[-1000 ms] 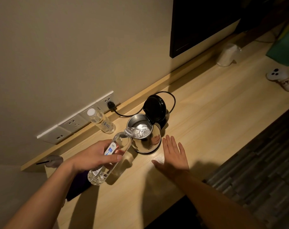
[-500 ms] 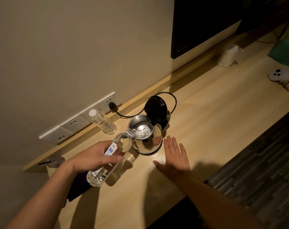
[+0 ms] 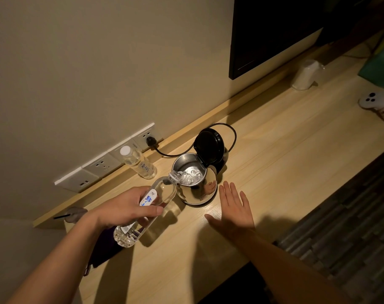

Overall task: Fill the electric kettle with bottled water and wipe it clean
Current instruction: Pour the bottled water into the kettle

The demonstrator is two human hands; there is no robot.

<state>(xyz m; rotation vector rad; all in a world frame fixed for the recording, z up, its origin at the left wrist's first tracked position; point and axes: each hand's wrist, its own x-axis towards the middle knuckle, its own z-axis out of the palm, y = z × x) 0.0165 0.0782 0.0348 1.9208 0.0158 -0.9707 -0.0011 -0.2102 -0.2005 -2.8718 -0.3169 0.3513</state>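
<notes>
A steel electric kettle (image 3: pixel 197 189) stands on the wooden desk (image 3: pixel 285 172) with its black lid (image 3: pixel 208 144) flipped up. My left hand (image 3: pixel 125 209) grips a clear water bottle (image 3: pixel 162 191), tilted with its neck over the kettle's rim; water runs into the kettle. My right hand (image 3: pixel 235 209) rests flat on the desk just right of the kettle, fingers spread, holding nothing. A second capped bottle (image 3: pixel 138 161) stands upright by the wall behind.
The kettle's black cord (image 3: pixel 230 132) loops to a plug in the wall socket strip (image 3: pixel 105 164). A dark purple cloth (image 3: pixel 103 249) lies under my left forearm. A wrapped cup (image 3: pixel 305 75), a white controller (image 3: pixel 375 102) and a green bag (image 3: pixel 382 66) sit far right. A black screen (image 3: pixel 274 29) hangs above.
Water keeps flowing from the tilted bottle into the kettle. Both hands stay almost where they were.
</notes>
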